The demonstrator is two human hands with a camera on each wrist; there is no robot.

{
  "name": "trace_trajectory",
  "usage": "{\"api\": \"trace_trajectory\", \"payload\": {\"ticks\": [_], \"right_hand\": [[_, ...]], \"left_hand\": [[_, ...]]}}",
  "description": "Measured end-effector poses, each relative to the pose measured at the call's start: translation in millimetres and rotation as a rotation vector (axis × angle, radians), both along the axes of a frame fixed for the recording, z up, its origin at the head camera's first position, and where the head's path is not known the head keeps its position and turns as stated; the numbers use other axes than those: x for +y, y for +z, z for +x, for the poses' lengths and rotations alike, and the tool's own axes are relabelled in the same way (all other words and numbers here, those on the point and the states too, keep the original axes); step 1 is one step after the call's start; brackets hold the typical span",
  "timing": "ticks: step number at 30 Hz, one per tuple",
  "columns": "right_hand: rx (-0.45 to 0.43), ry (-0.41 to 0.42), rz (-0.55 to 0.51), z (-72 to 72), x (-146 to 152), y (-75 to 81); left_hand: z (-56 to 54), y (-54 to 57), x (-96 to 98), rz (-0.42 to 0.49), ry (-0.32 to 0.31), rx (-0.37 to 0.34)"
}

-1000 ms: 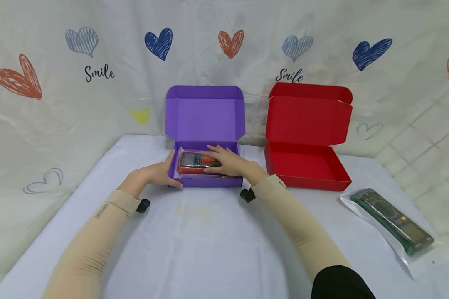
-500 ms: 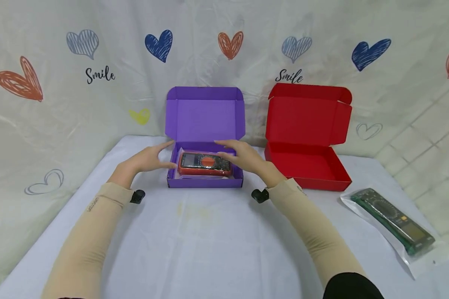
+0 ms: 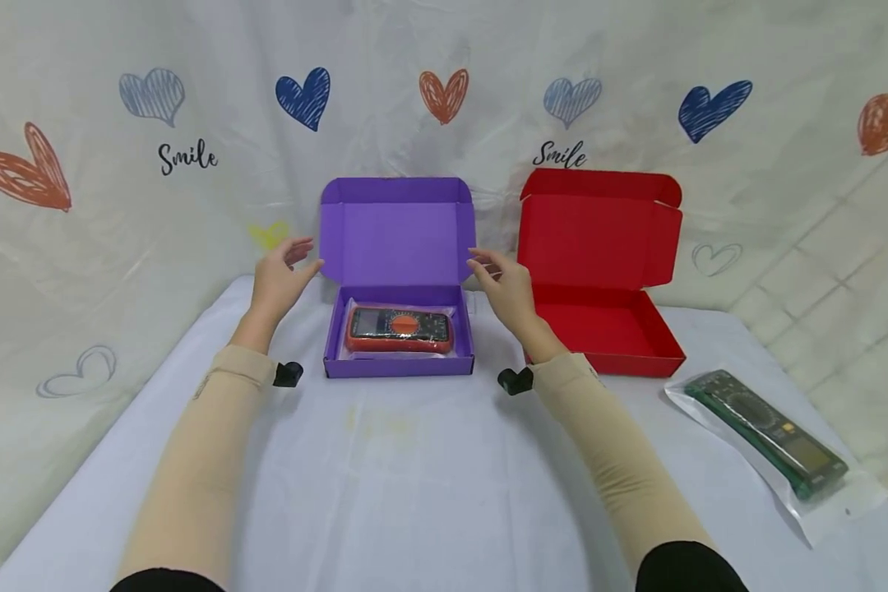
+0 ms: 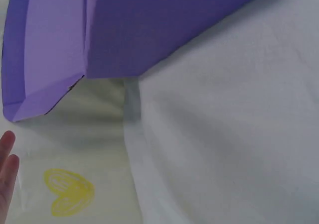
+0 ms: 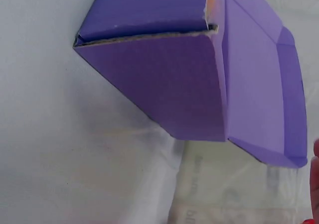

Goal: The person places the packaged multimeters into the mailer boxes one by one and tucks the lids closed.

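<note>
An orange-red multimeter [image 3: 403,329] with a dark face and an orange dial lies in clear wrapping inside the purple box [image 3: 400,367]. The raised lid [image 3: 398,242] of that box stands up at the back. My left hand [image 3: 275,279] is at the lid's left side, fingers slightly bent; in the left wrist view its fingertips [image 4: 7,171] are apart from the cardboard. On the opposite side is my right hand [image 3: 509,292], fingers loosely bent near the lid's right edge. Only a sliver of its fingers [image 5: 315,181] shows in the right wrist view, and neither hand holds anything.
Right of the purple box stands an open red box [image 3: 599,362], its lid [image 3: 595,238] raised, partly behind my right hand. A green and black multimeter [image 3: 770,427] in a clear bag lies at the table's right. Behind hangs a white cloth [image 3: 385,123] printed with hearts.
Both hands have left the sides of the purple box and the multimeter and risen to the two sides of the lid. The right hand no longer touches the multimeter.
</note>
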State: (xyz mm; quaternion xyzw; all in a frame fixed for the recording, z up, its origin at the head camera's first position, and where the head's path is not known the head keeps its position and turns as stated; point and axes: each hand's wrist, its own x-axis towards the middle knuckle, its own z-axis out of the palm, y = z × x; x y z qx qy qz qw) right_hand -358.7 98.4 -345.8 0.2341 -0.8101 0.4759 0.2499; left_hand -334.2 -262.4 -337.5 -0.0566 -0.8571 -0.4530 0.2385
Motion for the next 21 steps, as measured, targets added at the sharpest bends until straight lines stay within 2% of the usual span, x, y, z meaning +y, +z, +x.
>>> {"api": "trace_trajectory", "payload": {"ticks": [3, 6, 10, 13, 15, 19, 21], "right_hand": [[-0.008, -0.036, -0.095, -5.6, 2.0, -1.8], [-0.078, -0.056, -0.164, -11.8, 3.7, -3.6], [-0.205, -0.068, -0.176, -18.6, 3.9, -5.3], [-0.248, -0.071, -0.174, -23.5, 2.4, -6.1], [-0.259, -0.079, -0.179, -26.4, 0.8, -6.5], [-0.300, -0.112, -0.144, -32.6, -3.3, -8.3], [-0.337, -0.122, -0.116, -34.4, -5.7, -8.5]], "left_hand": [[-3.9, 0.9, 1.8, 0.083, 0.013, -0.001], [-9.2, 0.7, 3.1, 0.172, 0.018, 0.001], [-16.5, 0.5, 5.6, 0.323, 0.062, -0.008], [-22.1, 0.6, 8.3, 0.439, 0.099, -0.030], [-25.3, 0.0, 9.8, 0.482, 0.108, -0.074], [-27.5, -4.0, 12.7, 0.484, 0.094, -0.206], [-27.5, -6.7, 14.3, 0.497, 0.075, -0.249]]}}
